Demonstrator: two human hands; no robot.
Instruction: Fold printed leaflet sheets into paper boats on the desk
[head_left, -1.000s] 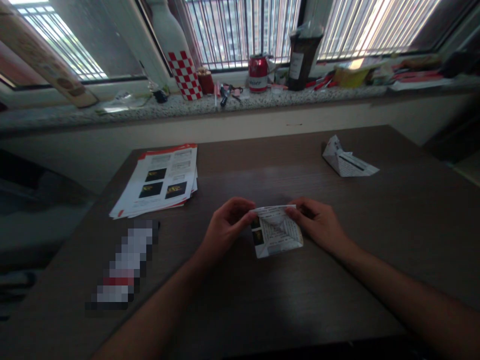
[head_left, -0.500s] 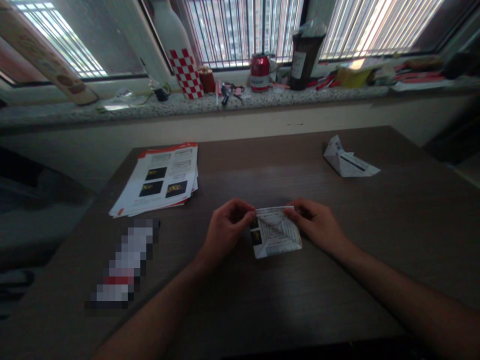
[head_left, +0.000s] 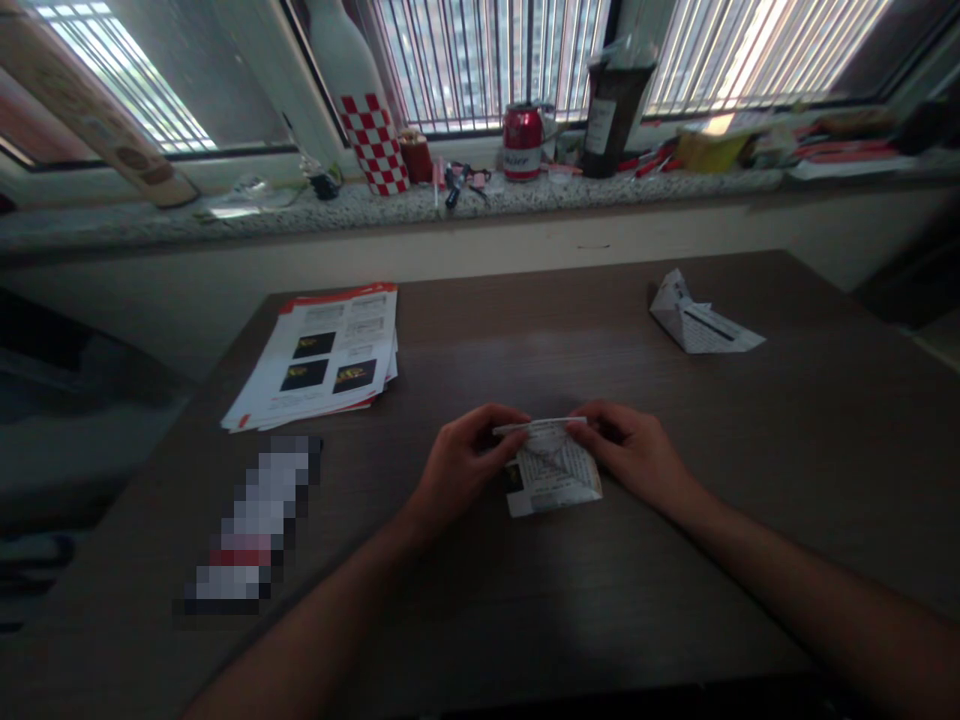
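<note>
Paper stack (head_left: 322, 360): loose sheets with red trim and 3 dark pictures on top, at the far left of the table (head_left: 495, 610).
Blurred item (head_left: 259, 520): lies nearer than the stack; too pixelated to name.
Left hand (head_left: 469, 455): fingers and thumb close in a pinch on the left part of the folded paper (head_left: 555, 470), at its top edge; the fingertips behind are hidden.
Top edge: this looks like a creasing step. An even pinch at both ends, with the thumbs pressing outward from the middle, should give a straight line; a harder pull on 1 side could skew or tear it.
Folded paper: between the hands, over the middle of the table, small and roughly square. Print covers it, a dark picture shows at the left, and a diagonal crease runs toward the lower right corner. I cannot tell whether it touches the table.
Right hand (head_left: 630, 445): fingers and thumb pinch the top right corner, thumb on the near face.
Paper shape (head_left: 705, 330): printed and folded, peaked at the left, pointed at the right.
</note>
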